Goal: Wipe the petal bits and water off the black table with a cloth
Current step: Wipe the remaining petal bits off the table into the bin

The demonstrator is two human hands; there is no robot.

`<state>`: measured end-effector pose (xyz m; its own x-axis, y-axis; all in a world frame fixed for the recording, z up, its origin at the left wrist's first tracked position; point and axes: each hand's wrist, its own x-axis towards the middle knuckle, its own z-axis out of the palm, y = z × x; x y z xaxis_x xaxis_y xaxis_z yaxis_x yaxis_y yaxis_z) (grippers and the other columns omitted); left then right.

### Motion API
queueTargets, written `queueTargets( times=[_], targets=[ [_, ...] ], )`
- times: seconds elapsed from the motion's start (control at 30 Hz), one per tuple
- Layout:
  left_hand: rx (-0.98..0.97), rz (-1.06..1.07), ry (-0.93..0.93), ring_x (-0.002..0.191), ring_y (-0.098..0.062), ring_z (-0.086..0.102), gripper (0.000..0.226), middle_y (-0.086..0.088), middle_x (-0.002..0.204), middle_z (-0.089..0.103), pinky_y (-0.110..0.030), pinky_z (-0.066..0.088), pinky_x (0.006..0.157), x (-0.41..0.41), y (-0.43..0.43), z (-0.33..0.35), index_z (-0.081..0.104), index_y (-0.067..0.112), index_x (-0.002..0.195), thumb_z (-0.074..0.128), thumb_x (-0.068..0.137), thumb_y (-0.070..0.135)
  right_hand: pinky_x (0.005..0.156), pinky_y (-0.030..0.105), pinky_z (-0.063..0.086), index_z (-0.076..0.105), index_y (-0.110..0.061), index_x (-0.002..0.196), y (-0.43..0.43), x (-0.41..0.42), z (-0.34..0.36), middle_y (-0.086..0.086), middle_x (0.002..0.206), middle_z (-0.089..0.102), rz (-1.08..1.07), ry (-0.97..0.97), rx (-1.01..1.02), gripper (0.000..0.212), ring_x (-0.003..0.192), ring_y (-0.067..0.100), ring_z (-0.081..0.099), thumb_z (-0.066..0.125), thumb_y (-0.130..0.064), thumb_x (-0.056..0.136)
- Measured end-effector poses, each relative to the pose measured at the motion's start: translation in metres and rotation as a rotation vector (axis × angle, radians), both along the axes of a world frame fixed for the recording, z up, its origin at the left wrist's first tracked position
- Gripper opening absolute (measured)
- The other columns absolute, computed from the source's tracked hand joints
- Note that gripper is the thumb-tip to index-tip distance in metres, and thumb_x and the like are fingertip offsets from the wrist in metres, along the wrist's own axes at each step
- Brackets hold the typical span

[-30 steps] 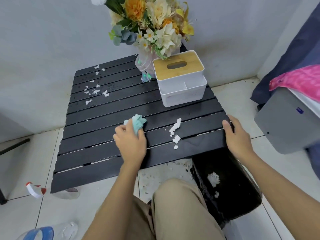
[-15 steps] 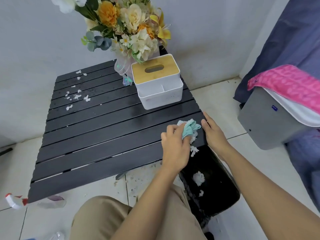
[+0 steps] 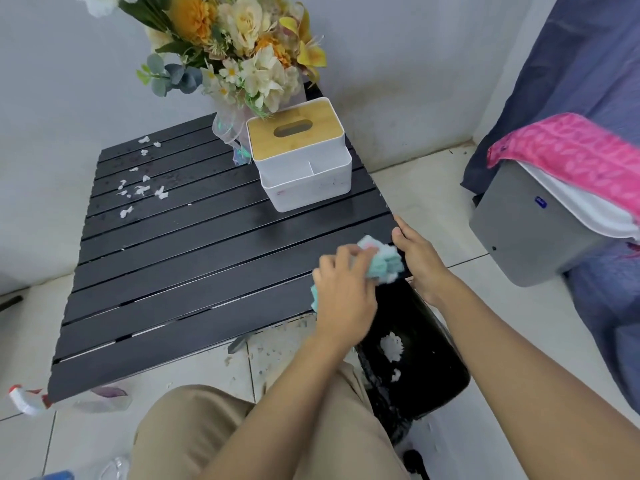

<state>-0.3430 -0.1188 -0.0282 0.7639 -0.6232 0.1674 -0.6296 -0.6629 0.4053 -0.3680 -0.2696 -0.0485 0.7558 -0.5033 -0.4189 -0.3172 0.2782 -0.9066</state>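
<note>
While your left hand [image 3: 343, 292] grips the cloth [image 3: 384, 263] at the black table [image 3: 194, 271]'s near-right corner above the bin [image 3: 426, 368], right hand [image 3: 420, 258] open-fingered on that edge: near patch seemingly done; far-left petal bits [image 3: 140, 187] next.

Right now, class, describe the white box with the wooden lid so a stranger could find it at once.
Start at the black table and go to its far right corner, beside the flower bouquet. The tissue box stands there: white walls, a pale wooden lid with an oval slot, an open tray in front. Nothing else on the table is boxy.
</note>
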Motion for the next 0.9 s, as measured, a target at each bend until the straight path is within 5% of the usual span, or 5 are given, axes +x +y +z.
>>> queueTargets(
  times=[0.13,0.4,0.63,0.8,0.9],
  targets=[
    [-0.196,-0.056,0.393,0.107,-0.028,0.051,0.032,0.001,0.107,0.058,-0.041,0.039,0.095,0.015,0.007,0.026,0.066,0.026,0.113,0.052,0.087,0.012,0.105,0.021,0.028,0.04,-0.033,0.143,0.001,0.001,0.001,-0.021,0.134,0.04,0.005,-0.005,-0.048,0.042,0.123,-0.002,0.036,0.043,-0.03,0.101],
    [0.062,0.253,0.03,0.097,-0.034,0.045,0.039,-0.007,0.122,0.051,-0.041,0.034,0.083,0.045,-0.011,0.009,0.056,0.021,0.126,0.051,0.087,0.02,0.069,0.0,0.04,0.041,-0.029,0.143,0.004,0.0,0.006,-0.018,0.13,0.047,-0.025,0.003,-0.049,0.04,0.107,-0.005,0.048,0.041,-0.026,0.102],
    [-0.053,-0.188,0.131,0.093,-0.021,0.043,0.041,0.01,0.115,0.053,-0.035,0.035,0.083,-0.012,0.012,0.006,0.058,0.027,0.123,0.046,0.085,0.018,0.109,0.025,0.03,0.041,-0.032,0.142,0.006,0.0,0.006,-0.011,0.147,0.041,-0.029,0.031,-0.11,0.041,0.13,0.006,0.04,0.04,-0.029,0.101],
    [-0.235,-0.136,0.64,0.086,-0.012,0.052,0.015,0.005,0.09,0.057,-0.029,0.041,0.08,0.024,0.044,0.043,0.065,0.015,0.101,0.055,0.092,0.021,0.108,0.053,0.024,0.033,-0.043,0.142,0.016,0.0,0.01,-0.005,0.14,0.046,0.079,0.369,-0.593,0.047,0.129,0.026,0.041,0.026,-0.053,0.097],
    [-0.445,0.172,0.885,0.069,-0.017,0.047,0.02,-0.004,0.075,0.052,-0.031,0.037,0.065,0.051,0.074,0.055,0.058,0.006,0.084,0.058,0.088,0.026,0.097,0.044,0.027,0.049,-0.025,0.134,0.034,0.0,0.017,0.002,0.135,0.048,-0.02,0.394,-1.091,0.037,0.123,0.024,0.039,0.038,-0.035,0.1]
  ],
)
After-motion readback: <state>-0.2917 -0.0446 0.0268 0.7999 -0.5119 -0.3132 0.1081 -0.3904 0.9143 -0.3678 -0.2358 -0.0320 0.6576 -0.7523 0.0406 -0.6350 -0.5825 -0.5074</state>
